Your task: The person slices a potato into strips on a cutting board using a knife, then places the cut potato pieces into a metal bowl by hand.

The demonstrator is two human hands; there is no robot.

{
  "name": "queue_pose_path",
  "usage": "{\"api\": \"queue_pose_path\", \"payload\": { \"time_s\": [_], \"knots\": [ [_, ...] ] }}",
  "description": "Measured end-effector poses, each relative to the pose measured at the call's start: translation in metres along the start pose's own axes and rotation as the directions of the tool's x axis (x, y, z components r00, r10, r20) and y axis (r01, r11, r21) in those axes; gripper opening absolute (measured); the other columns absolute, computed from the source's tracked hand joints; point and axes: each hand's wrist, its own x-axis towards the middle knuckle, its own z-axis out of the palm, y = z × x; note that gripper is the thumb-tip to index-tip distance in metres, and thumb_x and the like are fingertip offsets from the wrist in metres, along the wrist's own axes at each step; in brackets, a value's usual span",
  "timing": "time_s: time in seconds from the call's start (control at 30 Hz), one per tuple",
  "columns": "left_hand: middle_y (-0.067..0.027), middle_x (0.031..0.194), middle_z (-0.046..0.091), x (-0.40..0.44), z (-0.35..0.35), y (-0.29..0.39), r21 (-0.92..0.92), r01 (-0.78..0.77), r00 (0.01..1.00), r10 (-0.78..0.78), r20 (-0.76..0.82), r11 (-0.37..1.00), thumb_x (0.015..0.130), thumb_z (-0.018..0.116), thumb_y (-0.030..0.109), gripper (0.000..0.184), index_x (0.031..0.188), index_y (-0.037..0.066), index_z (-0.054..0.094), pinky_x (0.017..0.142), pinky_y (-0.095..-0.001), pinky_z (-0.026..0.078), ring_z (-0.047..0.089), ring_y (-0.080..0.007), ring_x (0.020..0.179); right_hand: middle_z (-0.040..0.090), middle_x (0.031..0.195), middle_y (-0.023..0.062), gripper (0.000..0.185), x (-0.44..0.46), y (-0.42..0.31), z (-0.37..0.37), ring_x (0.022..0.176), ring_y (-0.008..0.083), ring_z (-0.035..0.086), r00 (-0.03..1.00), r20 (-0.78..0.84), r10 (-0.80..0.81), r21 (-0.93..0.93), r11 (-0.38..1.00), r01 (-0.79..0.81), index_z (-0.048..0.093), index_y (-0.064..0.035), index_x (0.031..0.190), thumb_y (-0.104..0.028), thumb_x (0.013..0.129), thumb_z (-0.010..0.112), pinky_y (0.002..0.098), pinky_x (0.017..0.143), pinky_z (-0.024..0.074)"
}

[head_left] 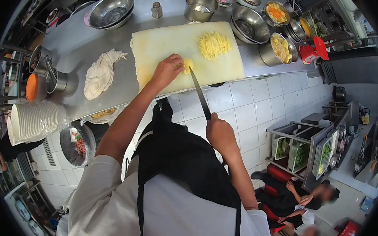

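My left hand point(169, 69) has its fingers closed on a pale yellow piece of peeled potato point(187, 65), pressing it to the white cutting board point(163, 40). In my right hand point(221, 134) is the handle of a long kitchen knife point(200, 94). The blade points away from me, and its tip end meets the potato's right side. A heap of thin potato shreds point(213, 46) lies on the board, up and to the right of the potato. Left of the board, a crumpled white cloth point(100, 76) rests on the steel table point(77, 63).
Behind the board stand a steel pot point(201, 7), steel bowls point(251, 25) and a glass shaker point(157, 10). A pot of cut yellow food point(281, 50) sits at right, near a red scale point(308, 54). Stacked plates point(37, 121) are at left. Two people point(298, 198) sit lower right.
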Motion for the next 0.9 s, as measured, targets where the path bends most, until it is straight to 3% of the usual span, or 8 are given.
{"api": "queue_pose_path", "payload": {
  "time_s": [0.17, 0.37, 0.9],
  "knots": [
    [-0.0074, 0.111, 0.071, -0.001, 0.0, 0.001, -0.025, -0.044, 0.998, 0.042, -0.053, 0.999, 0.087, 0.08, 0.01, 0.014, 0.097, 0.004, 0.073, 0.081, -0.0405, 0.058, 0.072, -0.0308, 0.091, 0.069, 0.072, 0.0267, 0.008, 0.016, -0.01, 0.004, 0.07, 0.0454, 0.072, 0.997, -0.068, -0.031, -0.007, 1.0, 0.03, 0.054, 0.0043, 0.097, -0.003, 0.094, 0.056, 0.0539, 0.064, 0.0584],
    [-0.0082, 0.111, 0.072, -0.001, 0.001, -0.001, -0.024, -0.001, 0.999, 0.001, -0.032, 1.0, 0.087, 0.08, 0.011, 0.015, 0.099, 0.004, 0.073, 0.087, -0.0398, 0.057, 0.071, -0.0312, 0.098, 0.068, 0.073, 0.0283, 0.016, 0.025, -0.002, 0.016, 0.07, 0.0471, 0.069, 0.998, -0.058, -0.023, 0.007, 1.0, 0.023, 0.054, 0.0037, 0.096, -0.011, 0.1, 0.058, 0.056, 0.065, 0.0561],
    [-0.0085, 0.111, 0.072, -0.001, 0.001, -0.003, -0.049, -0.035, 0.999, 0.034, -0.038, 0.998, 0.087, 0.079, 0.008, 0.014, 0.1, 0.005, 0.074, 0.086, -0.0392, 0.057, 0.072, -0.031, 0.098, 0.069, 0.073, 0.0266, 0.01, 0.053, 0.0, 0.031, 0.07, 0.0442, 0.071, 0.995, -0.079, -0.063, -0.019, 0.998, 0.062, 0.055, 0.0045, 0.096, -0.005, 0.095, 0.056, 0.0522, 0.065, 0.0582]
  ]
}}
